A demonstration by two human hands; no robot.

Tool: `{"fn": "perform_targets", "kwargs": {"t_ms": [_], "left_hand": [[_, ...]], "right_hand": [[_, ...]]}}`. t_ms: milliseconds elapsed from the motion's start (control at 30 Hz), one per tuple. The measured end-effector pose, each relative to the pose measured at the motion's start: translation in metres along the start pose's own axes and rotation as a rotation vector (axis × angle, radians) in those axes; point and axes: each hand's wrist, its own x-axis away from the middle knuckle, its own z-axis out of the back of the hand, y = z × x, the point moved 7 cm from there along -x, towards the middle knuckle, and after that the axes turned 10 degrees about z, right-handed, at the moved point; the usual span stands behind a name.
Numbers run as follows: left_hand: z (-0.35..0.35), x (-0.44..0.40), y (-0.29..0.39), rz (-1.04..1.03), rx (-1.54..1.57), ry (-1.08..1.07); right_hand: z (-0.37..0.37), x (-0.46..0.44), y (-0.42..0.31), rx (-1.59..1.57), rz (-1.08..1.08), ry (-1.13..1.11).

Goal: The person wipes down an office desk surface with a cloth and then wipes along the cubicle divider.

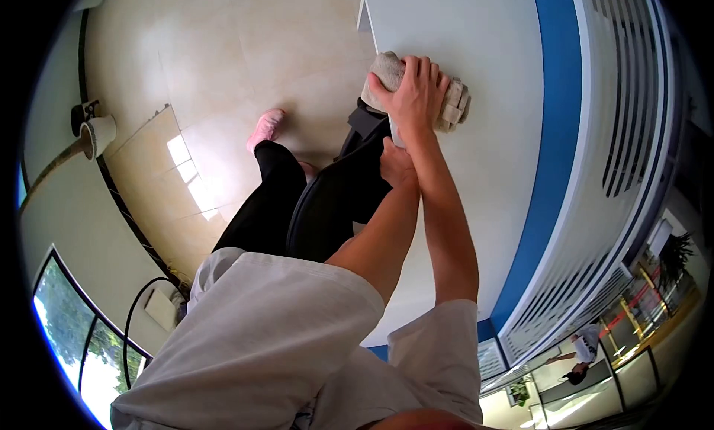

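My right hand (418, 95) lies palm down over a folded beige-grey cloth (455, 106) on a white tabletop (487, 177), near the table's edge. Its thumb and fingers are curled over the bundle, which bulges out on both sides. Close below, my left hand (399, 164) is closed at the table's edge, beside a black chair (327, 196). Its fingers are mostly hidden, so I cannot make out what they grip. My right forearm passes close to the left wrist.
A blue strip (559, 65) and a white slatted panel (625, 95) border the table on the right. Tiled floor (216, 50) and a foot in a pink shoe (265, 126) show at left. In the distance, another person (586, 348) is at lower right. A window (82, 341) is at lower left.
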Motion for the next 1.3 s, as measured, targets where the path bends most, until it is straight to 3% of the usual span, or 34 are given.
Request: {"fn": "perform_targets", "kwargs": {"t_ms": [200, 333, 433, 567, 667, 767, 800, 867, 933, 1000, 1067, 1133, 1233, 1300], "left_hand": [[-0.026, -0.001, -0.013, -0.026, 0.034, -0.073], [-0.025, -0.005, -0.014, -0.055, 0.161, -0.096], [-0.028, -0.004, -0.017, -0.136, 0.174, -0.093], [-0.01, 0.008, -0.008, -0.055, 0.208, -0.288], [-0.002, 0.008, -0.007, -0.092, 0.164, -0.268], [-0.034, -0.035, 0.002, -0.612, 0.021, -0.284], [-0.014, -0.047, 0.024, -0.604, 0.001, -0.452], [0.061, -0.039, 0.06, -0.546, 0.511, -0.707], [0.15, -0.043, 0.107, -0.655, 0.376, -0.787], [0.21, -0.094, 0.124, -0.766, 0.106, -0.533], [0.246, -0.135, 0.133, -0.441, 0.05, -0.383], [0.25, -0.165, 0.144, -0.359, -0.007, -0.42], [0.236, -0.173, 0.219, -0.443, -0.101, -0.404], [0.22, -0.189, 0.263, -0.537, 0.064, -0.454]], "right_hand": [[-0.01, -0.018, -0.003, 0.114, -0.102, 0.089], [-0.007, -0.016, -0.007, 0.111, 0.017, 0.196], [-0.012, -0.014, -0.004, 0.105, 0.008, 0.161], [-0.009, -0.016, -0.005, 0.076, 0.008, 0.133], [-0.011, -0.014, -0.008, 0.083, 0.023, 0.134], [-0.009, -0.017, -0.002, 0.133, -0.018, 0.088], [-0.009, -0.018, -0.001, 0.134, -0.034, 0.071], [0.0, -0.026, -0.003, 0.084, -0.04, 0.075], [0.004, -0.025, -0.003, 0.063, -0.077, 0.115], [0.003, -0.029, -0.007, 0.125, -0.21, 0.183], [-0.004, -0.049, -0.005, 0.169, -0.468, 0.143], [-0.018, -0.081, -0.002, 0.075, -0.556, 0.143], [-0.037, -0.137, 0.02, 0.025, -0.464, 0.187], [-0.027, -0.158, 0.04, 0.074, -0.452, 0.234]]}}
